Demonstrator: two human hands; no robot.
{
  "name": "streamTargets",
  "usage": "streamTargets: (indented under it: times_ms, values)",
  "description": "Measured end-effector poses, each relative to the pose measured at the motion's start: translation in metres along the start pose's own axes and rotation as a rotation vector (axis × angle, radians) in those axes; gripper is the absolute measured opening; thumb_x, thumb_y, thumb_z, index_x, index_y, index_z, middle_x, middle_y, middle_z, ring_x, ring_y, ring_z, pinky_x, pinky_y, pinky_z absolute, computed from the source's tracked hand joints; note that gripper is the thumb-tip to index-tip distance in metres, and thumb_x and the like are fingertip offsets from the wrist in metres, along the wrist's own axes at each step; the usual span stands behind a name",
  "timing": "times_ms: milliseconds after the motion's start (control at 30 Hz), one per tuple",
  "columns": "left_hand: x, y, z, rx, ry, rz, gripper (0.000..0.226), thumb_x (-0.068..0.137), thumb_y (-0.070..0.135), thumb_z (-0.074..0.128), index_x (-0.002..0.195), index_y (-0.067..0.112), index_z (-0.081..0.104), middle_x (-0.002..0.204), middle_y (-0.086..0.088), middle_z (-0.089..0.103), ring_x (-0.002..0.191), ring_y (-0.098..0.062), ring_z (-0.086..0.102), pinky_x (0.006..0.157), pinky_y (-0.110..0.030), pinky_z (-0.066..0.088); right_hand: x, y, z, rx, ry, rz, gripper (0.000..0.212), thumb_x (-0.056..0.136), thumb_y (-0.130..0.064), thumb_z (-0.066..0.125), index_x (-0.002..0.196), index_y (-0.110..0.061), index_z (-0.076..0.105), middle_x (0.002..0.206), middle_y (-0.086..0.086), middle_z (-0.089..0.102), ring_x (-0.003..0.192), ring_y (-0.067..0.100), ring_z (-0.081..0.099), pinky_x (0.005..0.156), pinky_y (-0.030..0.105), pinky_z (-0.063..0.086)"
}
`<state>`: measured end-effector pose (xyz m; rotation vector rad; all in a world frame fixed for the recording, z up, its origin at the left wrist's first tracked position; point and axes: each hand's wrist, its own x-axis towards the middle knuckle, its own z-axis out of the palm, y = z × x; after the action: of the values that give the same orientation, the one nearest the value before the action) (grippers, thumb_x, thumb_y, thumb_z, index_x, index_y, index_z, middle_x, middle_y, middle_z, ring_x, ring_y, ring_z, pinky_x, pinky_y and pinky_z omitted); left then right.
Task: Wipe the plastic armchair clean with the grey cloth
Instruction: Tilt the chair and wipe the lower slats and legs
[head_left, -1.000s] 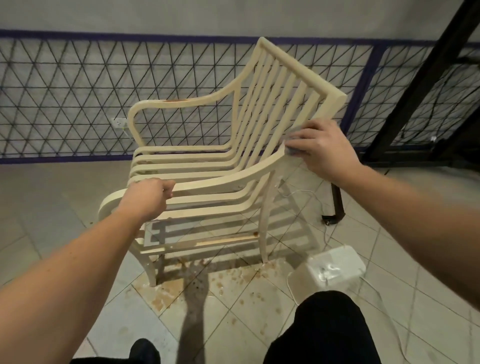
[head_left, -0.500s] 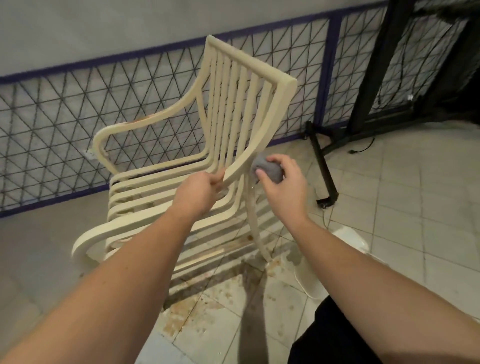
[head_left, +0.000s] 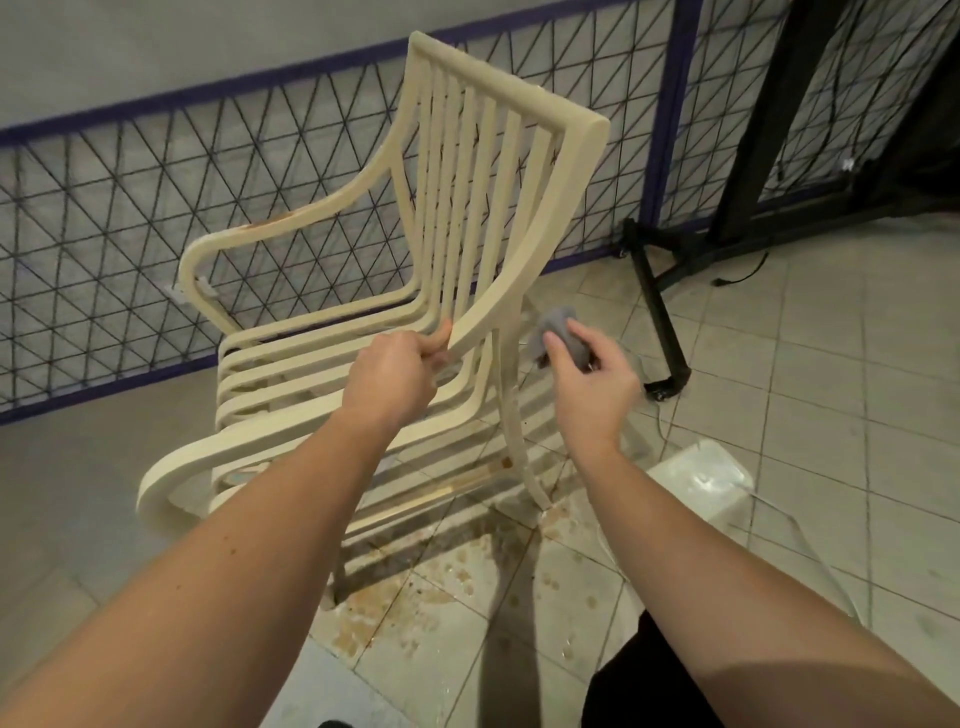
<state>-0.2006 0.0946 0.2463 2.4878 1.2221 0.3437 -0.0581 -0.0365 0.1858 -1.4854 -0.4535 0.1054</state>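
Tiled floor (head_left: 857, 415), brown-stained, carries armchair (head_left: 498, 218), white tub (head_left: 698, 478), black stand (head_left: 660, 317).

The plastic armchair (head_left: 467, 260) is cream in colour and is made of long, thin slats that run down the back and bend into the seat. It is tipped over to one side, so the top of its back leans to the right. Brown dirt marks can be seen on the far armrest. The near armrest is gripped by the left hand (head_left: 389, 376). The grey cloth (head_left: 563, 332) is small and bunched up. It is pinched in the right hand (head_left: 592, 384), just beside the chair's back leg, not touching the chair.
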Motion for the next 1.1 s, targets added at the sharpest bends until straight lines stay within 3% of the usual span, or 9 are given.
streamTargets:
  times_ms: [133, 267, 400, 533, 633, 700, 767, 900, 1100]
  values:
    - [0.002, 0.000, 0.001, -0.008, -0.002, -0.003, 0.039, 0.101, 0.025, 0.057, 0.132, 0.050, 0.060, 0.087, 0.014, 0.068, 0.079, -0.017, 0.061, 0.070, -0.030, 0.045, -0.002, -0.012, 0.027, -0.084, -0.126, -0.133, 0.017, 0.081, -0.017, 0.081, 0.095, -0.022, 0.074, 0.099, -0.009, 0.067, 0.094, -0.006, 0.059, 0.083, 0.008, 0.046]
    - [0.002, 0.001, -0.002, -0.019, -0.005, -0.017, 0.043, 0.101, 0.020, 0.055, 0.134, 0.047, 0.060, 0.077, 0.022, 0.059, 0.067, -0.003, 0.053, 0.065, -0.023, 0.038, 0.001, 0.025, 0.009, -0.362, -0.326, 0.060, 0.013, 0.079, -0.021, 0.081, 0.087, -0.027, 0.072, 0.093, -0.010, 0.067, 0.088, 0.002, 0.063, 0.079, 0.018, 0.051]
    - [0.002, 0.000, 0.000, -0.011, 0.008, -0.011, 0.047, 0.100, 0.016, 0.054, 0.135, 0.048, 0.059, 0.066, 0.025, 0.054, 0.063, 0.002, 0.050, 0.056, -0.020, 0.034, 0.009, 0.022, -0.011, -0.232, -0.074, 0.067, 0.019, 0.084, -0.023, 0.077, 0.102, -0.019, 0.071, 0.095, -0.008, 0.068, 0.093, 0.007, 0.064, 0.071, 0.005, 0.045]
    - [0.002, 0.000, -0.001, 0.004, 0.013, -0.011, 0.049, 0.100, 0.016, 0.054, 0.135, 0.050, 0.057, 0.076, 0.021, 0.065, 0.070, -0.007, 0.052, 0.068, -0.022, 0.037, 0.007, 0.007, 0.014, -0.239, -0.221, -0.173, 0.024, 0.079, -0.027, 0.081, 0.097, -0.021, 0.067, 0.098, -0.008, 0.063, 0.093, 0.001, 0.058, 0.078, 0.013, 0.046]
    - [0.002, -0.001, -0.002, -0.002, 0.004, -0.020, 0.049, 0.100, 0.016, 0.054, 0.135, 0.050, 0.057, 0.086, 0.020, 0.070, 0.064, -0.001, 0.049, 0.060, -0.018, 0.035, 0.006, 0.016, 0.029, -0.312, -0.261, -0.208, 0.031, 0.071, -0.022, 0.086, 0.086, -0.017, 0.059, 0.092, -0.005, 0.059, 0.084, 0.003, 0.052, 0.072, 0.014, 0.043]
    - [0.002, 0.001, -0.004, -0.005, 0.002, -0.024, 0.047, 0.101, 0.015, 0.054, 0.135, 0.047, 0.059, 0.072, 0.026, 0.057, 0.061, 0.006, 0.045, 0.053, -0.012, 0.030, 0.009, 0.026, 0.027, -0.389, -0.341, -0.139, 0.027, 0.073, -0.011, 0.081, 0.082, -0.014, 0.056, 0.087, -0.004, 0.059, 0.081, 0.002, 0.054, 0.071, 0.018, 0.048]
    - [0.002, 0.002, -0.004, -0.017, 0.003, -0.025, 0.045, 0.101, 0.016, 0.054, 0.134, 0.045, 0.060, 0.076, 0.025, 0.059, 0.063, 0.001, 0.048, 0.056, -0.015, 0.033, 0.013, 0.041, 0.018, -0.437, -0.395, 0.014, 0.022, 0.077, -0.002, 0.075, 0.083, -0.014, 0.058, 0.086, -0.003, 0.063, 0.083, 0.010, 0.063, 0.074, 0.033, 0.057]
    - [0.002, -0.001, -0.001, -0.054, 0.007, -0.042, 0.049, 0.099, 0.010, 0.053, 0.132, 0.045, 0.062, 0.072, 0.027, 0.057, 0.065, 0.003, 0.050, 0.064, -0.018, 0.039, 0.015, 0.056, -0.002, -0.338, -0.231, 0.171, 0.027, 0.079, -0.010, 0.078, 0.087, -0.025, 0.057, 0.088, 0.001, 0.068, 0.077, 0.025, 0.070, 0.067, 0.047, 0.059]
    - [-0.003, -0.003, 0.003, 0.002, 0.062, 0.032, 0.049, 0.098, 0.013, 0.050, 0.130, 0.049, 0.061, 0.101, 0.014, 0.071, 0.086, -0.018, 0.061, 0.071, -0.028, 0.044, 0.002, 0.031, 0.016, -0.189, -0.276, 0.033, 0.029, 0.079, -0.027, 0.078, 0.101, -0.027, 0.058, 0.099, -0.013, 0.063, 0.094, 0.004, 0.061, 0.080, 0.019, 0.051]
